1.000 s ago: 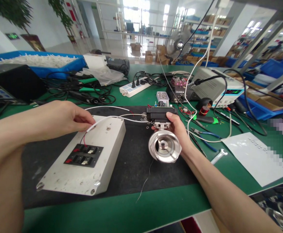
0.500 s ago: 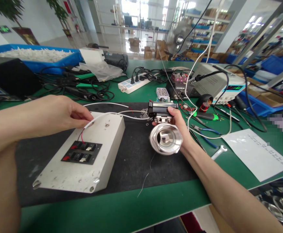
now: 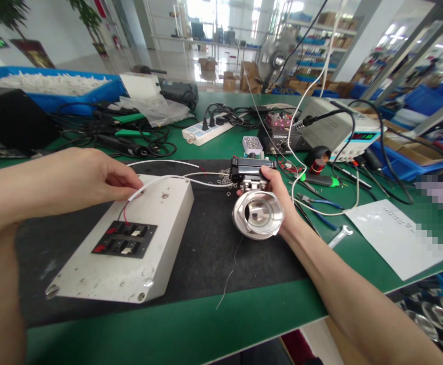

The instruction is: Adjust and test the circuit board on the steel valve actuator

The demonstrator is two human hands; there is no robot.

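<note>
My left hand (image 3: 100, 175) is closed in a pinch over the far left part of a white metal box (image 3: 103, 279). A white cable (image 3: 160, 178) crosses at its fingertips, so what they pinch is hidden. The cable's red and dark wires enter a black spring-clip terminal block (image 3: 124, 239) on the box. A small toggle switch (image 3: 164, 195) stands right of the fingers. My right hand (image 3: 278, 190) grips a ball valve with a black actuator (image 3: 252, 170) on top, thumb on the actuator. The valve's steel hexagonal port (image 3: 258, 215) faces me, and the cable runs to the actuator.
A black mat (image 3: 206, 253) lies beneath the box and valve. Small nuts (image 3: 224, 177) are scattered behind. Pliers (image 3: 322, 202), a wrench (image 3: 341, 236) and white paper (image 3: 396, 238) lie rightward. Behind stand a power supply (image 3: 335, 126) and a power strip (image 3: 208, 131).
Both hands keep their holds, and the box and valve stay in place. The whole view has shifted slightly. Red digits on the power supply's display look brighter now.
</note>
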